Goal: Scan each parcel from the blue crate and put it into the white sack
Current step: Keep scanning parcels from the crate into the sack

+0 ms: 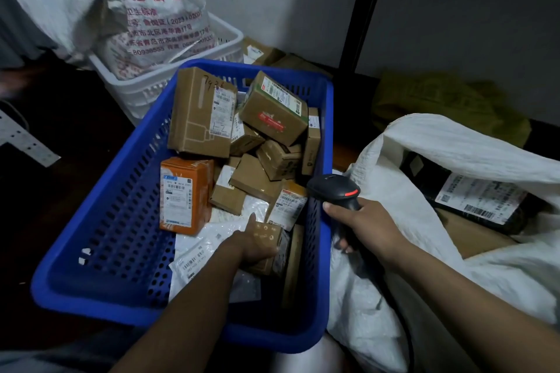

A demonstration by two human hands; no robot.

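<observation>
A blue crate [100,221] in the middle holds several cardboard parcels, an orange box [183,194] and flat white mailers [200,251]. Inside its near right corner, my left hand [251,244] grips a small brown box [269,239], thumb on top and fingers curled under it. My right hand [366,228] holds a black barcode scanner [336,191] by its handle just outside the crate's right wall, its red light lit. The white sack [424,145] lies open at the right, with a dark parcel [472,194] and a brown box inside.
A white basket [145,88] with a printed sack [163,9] in it stands behind the crate at the back left. Olive-green fabric [439,100] lies by the wall at the right. A dark pole rises near the wall. The floor at the left is dark.
</observation>
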